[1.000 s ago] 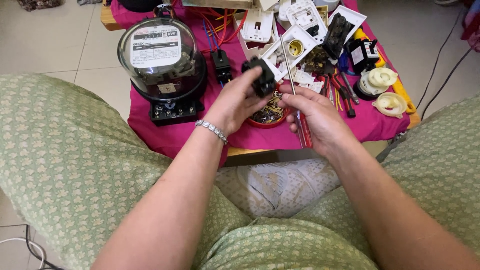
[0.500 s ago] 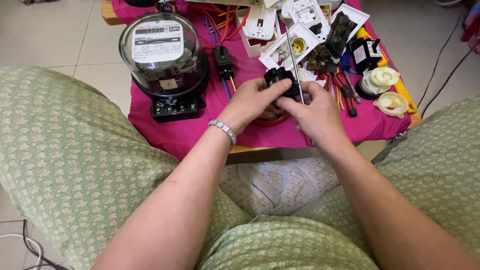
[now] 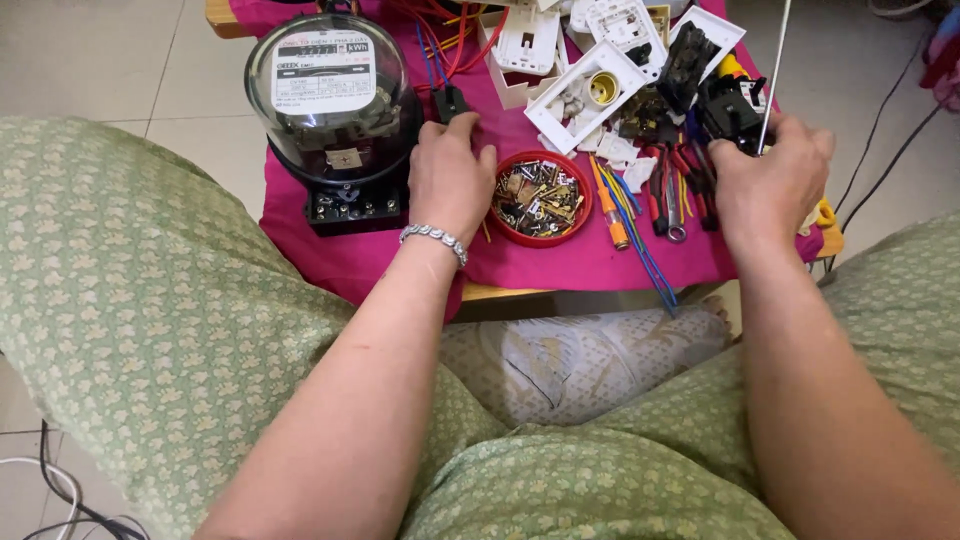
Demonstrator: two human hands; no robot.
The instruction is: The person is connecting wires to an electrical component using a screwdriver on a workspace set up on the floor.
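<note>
Left hand [image 3: 450,178] rests flat, fingers loose, on the pink cloth [image 3: 330,250] beside a red dish of brass screws [image 3: 540,197] | right hand [image 3: 770,180] closed around a thin metal rod [image 3: 772,70] and a black plug part [image 3: 728,108] at the cloth's right edge | electric meter [image 3: 330,100] stands left.

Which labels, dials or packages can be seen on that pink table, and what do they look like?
Round glass-domed electricity meter on a black base, far left beside the left hand: a white rectangular label plate with dark print and a small counter window.
Small silver nameplate lower on the meter: too small to tell more.
No packages or screens show.
</note>
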